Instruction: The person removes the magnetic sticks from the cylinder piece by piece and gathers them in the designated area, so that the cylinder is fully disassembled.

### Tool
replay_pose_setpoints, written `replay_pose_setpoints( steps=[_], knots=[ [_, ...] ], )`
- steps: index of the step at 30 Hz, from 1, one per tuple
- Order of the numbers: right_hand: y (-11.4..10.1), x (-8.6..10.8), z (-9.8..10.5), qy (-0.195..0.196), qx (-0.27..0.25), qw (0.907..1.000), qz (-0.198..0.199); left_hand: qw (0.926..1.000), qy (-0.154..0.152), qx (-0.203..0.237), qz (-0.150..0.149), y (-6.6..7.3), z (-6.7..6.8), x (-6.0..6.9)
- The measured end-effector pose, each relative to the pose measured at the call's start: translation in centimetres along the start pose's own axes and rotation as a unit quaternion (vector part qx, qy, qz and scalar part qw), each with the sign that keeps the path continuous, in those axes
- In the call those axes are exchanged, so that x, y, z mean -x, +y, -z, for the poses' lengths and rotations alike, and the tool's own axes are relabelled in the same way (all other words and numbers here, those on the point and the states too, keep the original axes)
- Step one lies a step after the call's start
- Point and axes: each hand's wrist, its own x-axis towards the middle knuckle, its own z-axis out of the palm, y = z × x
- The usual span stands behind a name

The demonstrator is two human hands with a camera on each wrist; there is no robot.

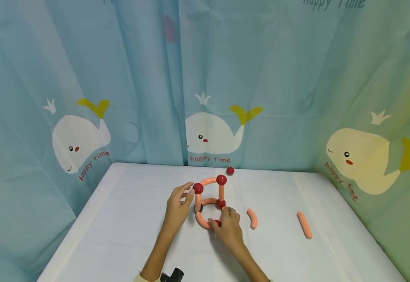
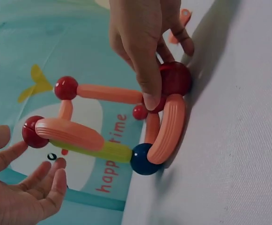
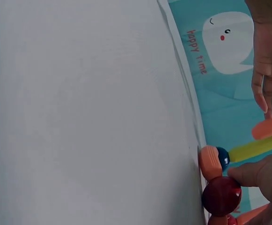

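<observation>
A magnetic stick-and-ball frame (image 1: pixel 203 222) stands on the table, its lower ring of curved orange sticks joined by red balls and a blue ball (image 2: pixel 146 159). Two uprights, one orange (image 1: pixel 221 192) and one yellow (image 2: pixel 112 153), carry upper red balls linked by a curved stick. Another curved orange stick (image 2: pixel 70 133) hangs from the upper left red ball (image 1: pixel 198 188). My left hand (image 1: pixel 177 208) is at that ball, fingers spread, an index fingertip by it. Low on the right, my right hand (image 1: pixel 230 231) grips the ring near the front red ball (image 2: pixel 175 78); its fingers partly hide the ring.
One loose red ball (image 1: pixel 230 170) lies at the table's back edge. Right of the frame lie a short curved orange stick (image 1: pixel 252 219) and a straight orange stick (image 1: pixel 304 225). Behind the table hangs a whale-print curtain (image 1: pixel 261 78). A black object (image 1: pixel 172 275) shows by the left wrist.
</observation>
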Motion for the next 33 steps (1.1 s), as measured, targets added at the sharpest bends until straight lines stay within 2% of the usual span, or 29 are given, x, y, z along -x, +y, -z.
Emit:
replay_pose_setpoints(
  steps=[8,13,16,19,22,27,33],
  knots=[
    [1.0,-1.3,0.7,-0.047,-0.037,0.9972,0.045,0.9994,-0.007,0.031,0.014,0.3,0.1,-0.2],
    [1.9,-2.1,1.3,-0.078,-0.060,0.9938,0.053,0.9997,-0.018,0.005,-0.016,0.4,0.3,0.0],
    [2.4,-2.5,1.6,-0.087,-0.061,0.9924,0.062,0.9982,-0.029,-0.019,-0.049,0.4,0.4,0.1],
    [2.9,-2.9,1.9,-0.093,-0.062,0.9905,0.080,0.9951,-0.051,-0.034,-0.078,0.5,0.7,0.2],
    [3.3,-3.4,2.1,-0.110,-0.085,0.9860,0.092,0.9917,-0.080,-0.037,-0.094,0.7,1.0,0.3],
    [3.9,-4.2,2.4,-0.153,-0.140,0.9729,0.102,0.9830,-0.133,-0.047,-0.117,0.9,1.6,0.2],
    [4.5,-5.3,2.7,-0.198,-0.153,0.9574,0.144,0.9693,-0.186,-0.052,-0.152,0.9,1.7,0.3]
  ],
)
